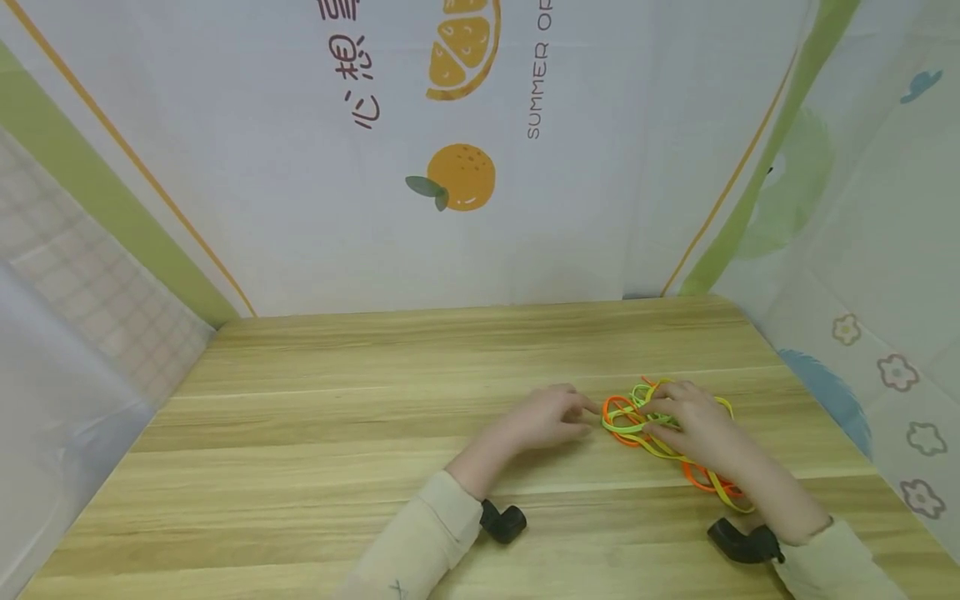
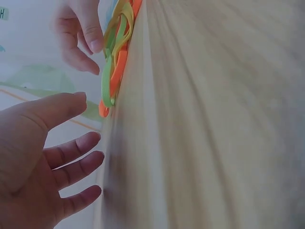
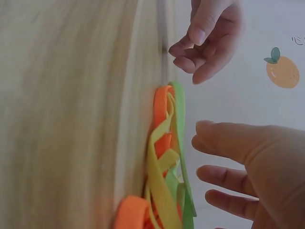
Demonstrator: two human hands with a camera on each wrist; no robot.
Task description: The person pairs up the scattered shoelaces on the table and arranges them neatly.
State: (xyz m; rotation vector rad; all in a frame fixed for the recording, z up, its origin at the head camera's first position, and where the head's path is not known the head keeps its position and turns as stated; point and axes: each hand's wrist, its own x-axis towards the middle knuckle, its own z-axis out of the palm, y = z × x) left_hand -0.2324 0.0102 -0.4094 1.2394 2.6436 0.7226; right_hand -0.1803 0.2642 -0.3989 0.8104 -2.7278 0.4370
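Note:
A loose tangle of flat orange, green and yellow laces lies on the right part of the wooden table. Over it hovers my right hand, palm down, with its fingers relaxed and slightly bent. In the right wrist view the fingers of that hand stand apart from the laces and pinch nothing. My left hand is just left of the pile, its fingertips close to an orange loop. The left wrist view shows its thumb and fingers spread, holding nothing. Part of the pile is hidden under the right hand.
The wood-grain table reaches back to a white printed curtain, with more curtain along the right side. A black curved piece sits at the left wrist, another black piece at the right.

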